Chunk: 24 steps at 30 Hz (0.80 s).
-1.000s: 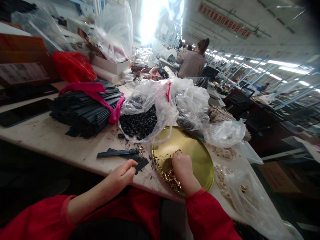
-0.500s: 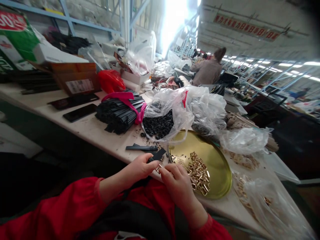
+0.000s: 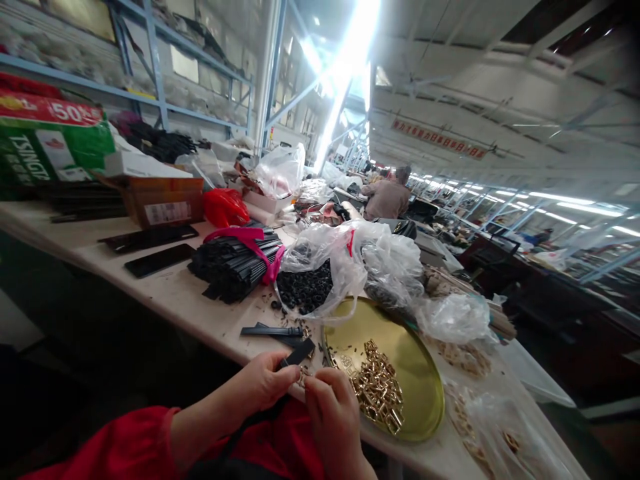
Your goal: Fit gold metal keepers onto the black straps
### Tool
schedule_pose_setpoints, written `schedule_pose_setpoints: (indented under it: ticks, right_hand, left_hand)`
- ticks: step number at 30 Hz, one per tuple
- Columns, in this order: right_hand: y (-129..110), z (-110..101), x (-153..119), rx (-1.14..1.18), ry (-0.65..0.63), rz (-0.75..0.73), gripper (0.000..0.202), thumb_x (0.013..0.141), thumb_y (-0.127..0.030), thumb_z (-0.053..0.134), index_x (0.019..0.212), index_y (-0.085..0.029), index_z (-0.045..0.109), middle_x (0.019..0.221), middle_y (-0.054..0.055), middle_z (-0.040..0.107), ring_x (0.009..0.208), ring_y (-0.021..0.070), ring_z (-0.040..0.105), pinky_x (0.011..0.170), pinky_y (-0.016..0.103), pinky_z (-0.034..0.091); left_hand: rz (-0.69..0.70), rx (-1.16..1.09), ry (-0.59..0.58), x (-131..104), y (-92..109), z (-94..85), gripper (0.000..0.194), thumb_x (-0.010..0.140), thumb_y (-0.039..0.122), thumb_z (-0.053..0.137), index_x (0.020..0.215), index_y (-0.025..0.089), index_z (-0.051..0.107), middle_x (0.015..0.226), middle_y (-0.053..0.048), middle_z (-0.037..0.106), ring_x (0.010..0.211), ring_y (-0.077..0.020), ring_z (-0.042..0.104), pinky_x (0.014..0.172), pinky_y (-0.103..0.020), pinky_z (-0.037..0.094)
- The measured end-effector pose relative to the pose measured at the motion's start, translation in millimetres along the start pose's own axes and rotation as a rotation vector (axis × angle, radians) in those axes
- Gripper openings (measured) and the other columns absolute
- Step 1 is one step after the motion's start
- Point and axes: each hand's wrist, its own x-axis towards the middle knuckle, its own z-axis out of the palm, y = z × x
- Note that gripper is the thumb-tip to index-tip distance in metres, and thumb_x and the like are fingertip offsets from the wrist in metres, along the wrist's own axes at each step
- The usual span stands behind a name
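My left hand (image 3: 270, 383) is closed on a black strap (image 3: 301, 352), thumb on top, its flat end pointing up and to the right. A small gold buckle (image 3: 303, 376) shows between the two hands, partly covered by fingers. My right hand (image 3: 334, 410) pinches at this buckle with thumb and forefinger, close beside the left thumb. Just beyond the hands, more black straps (image 3: 270, 331) lie on the table, with gold pieces at their right end. To the right, a round gold tray (image 3: 425, 373) bears a pile of gold buckles (image 3: 377, 387).
A bundle of black straps (image 3: 235, 267) tied with pink ribbon lies behind, beside a clear bag of black rings (image 3: 306, 287). Left of it are a dark phone (image 3: 159, 260) and an open carton (image 3: 165, 200). More plastic bags (image 3: 455, 319) line the right side. A person (image 3: 387, 197) sits farther back.
The camera view has tilted up, so the table and hands appear lower and slightly further left. Both hands stay together at the strap and buckle.
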Motion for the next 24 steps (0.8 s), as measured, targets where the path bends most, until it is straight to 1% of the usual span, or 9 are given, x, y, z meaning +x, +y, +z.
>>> schedule_pose_setpoints:
  ticks: [2, 4, 7, 10, 13, 15, 19, 22, 24]
  right_hand:
    - [-3.5, 0.5, 2.4, 0.235, -0.036, 0.236, 0.014, 0.082, -0.016, 0.049, 0.090, -0.024, 0.058, 0.086, 0.004, 0.058, 0.068, 0.0143, 0.055, 0.062, 0.027, 0.045]
    - [-7.1, 2.3, 6.7, 0.532, -0.131, 0.522, 0.017, 0.081, -0.023, 0.051, 0.098, -0.022, 0.053, 0.089, 0.004, 0.059, 0.065, 0.0128, 0.056, 0.059, 0.026, 0.046]
    - [-8.5, 7.5, 14.1, 0.818, -0.219, 0.781, 0.019, 0.075, -0.033, 0.062, 0.088, -0.020, 0.056, 0.072, -0.001, 0.059, 0.060, 0.0111, 0.054, 0.055, 0.023, 0.044]
    - [-5.2, 11.6, 20.3, 0.987, -0.154, 0.931, 0.022, 0.067, -0.035, 0.070, 0.074, -0.019, 0.057, 0.058, -0.005, 0.054, 0.051, 0.0065, 0.047, 0.050, 0.018, 0.040]
    - [-1.4, 13.3, 25.0, 1.233, -0.006, 1.156, 0.028, 0.061, -0.032, 0.076, 0.077, -0.020, 0.057, 0.062, -0.007, 0.057, 0.048, 0.0030, 0.048, 0.049, 0.014, 0.041]
    - [0.8, 14.8, 26.9, 1.379, 0.097, 1.301, 0.034, 0.055, -0.028, 0.081, 0.078, -0.021, 0.057, 0.065, -0.008, 0.058, 0.048, 0.0015, 0.049, 0.049, 0.013, 0.044]
    - [7.0, 19.5, 28.4, 1.470, 0.197, 1.478, 0.042, 0.047, -0.022, 0.084, 0.079, -0.019, 0.058, 0.066, -0.007, 0.061, 0.047, 0.0006, 0.052, 0.047, 0.010, 0.045]
    - [13.7, 26.0, 27.4, 1.452, 0.182, 1.553, 0.043, 0.045, -0.022, 0.085, 0.078, -0.019, 0.059, 0.063, -0.007, 0.061, 0.046, 0.0011, 0.052, 0.045, 0.010, 0.044]
    - [17.3, 34.2, 23.0, 1.443, 0.138, 1.531, 0.041, 0.046, -0.025, 0.085, 0.077, -0.019, 0.059, 0.060, -0.008, 0.059, 0.045, 0.0018, 0.052, 0.044, 0.011, 0.044]
  left_hand:
    - [0.061, 0.082, 0.061, 2.6, -4.1, -1.7, 0.022, 0.069, 0.038, 0.052, 0.065, 0.017, 0.048, 0.049, 0.008, 0.036, 0.044, -0.0067, 0.031, 0.042, -0.019, 0.022]
    - [0.115, 0.200, 0.097, 4.5, -7.9, -4.5, 0.020, 0.071, 0.035, 0.051, 0.068, 0.015, 0.052, 0.055, 0.005, 0.045, 0.052, -0.0098, 0.040, 0.048, -0.020, 0.030]
    - [0.204, 0.332, 0.107, 5.3, -11.4, -9.1, 0.020, 0.076, 0.033, 0.049, 0.074, 0.014, 0.056, 0.068, 0.001, 0.055, 0.065, -0.0140, 0.048, 0.058, -0.021, 0.036]
    - [0.221, 0.319, 0.073, 5.4, -13.1, -13.5, 0.026, 0.082, 0.040, 0.043, 0.076, 0.016, 0.052, 0.059, 0.004, 0.048, 0.055, -0.0110, 0.042, 0.051, -0.020, 0.033]
    - [0.160, 0.309, 0.024, 6.0, -14.0, -17.2, 0.031, 0.085, 0.045, 0.038, 0.078, 0.017, 0.049, 0.051, 0.008, 0.036, 0.045, -0.0088, 0.032, 0.043, -0.019, 0.027]
    - [0.156, 0.405, 0.008, 7.3, -14.1, -18.7, 0.030, 0.086, 0.043, 0.038, 0.076, 0.017, 0.049, 0.052, 0.007, 0.039, 0.047, -0.0089, 0.036, 0.046, -0.018, 0.029]
    - [0.200, 0.650, 0.006, 13.5, -13.2, -20.7, 0.029, 0.087, 0.036, 0.036, 0.073, 0.017, 0.053, 0.060, 0.003, 0.050, 0.055, -0.0107, 0.045, 0.051, -0.018, 0.032]
    - [0.202, 0.734, 0.001, 22.1, -12.7, -23.0, 0.030, 0.087, 0.035, 0.036, 0.076, 0.018, 0.057, 0.064, 0.001, 0.055, 0.061, -0.0127, 0.049, 0.055, -0.019, 0.034]
    - [0.198, 0.732, -0.012, 28.0, -13.7, -23.6, 0.031, 0.088, 0.036, 0.035, 0.078, 0.018, 0.058, 0.068, 0.000, 0.058, 0.064, -0.0136, 0.051, 0.058, -0.019, 0.036]
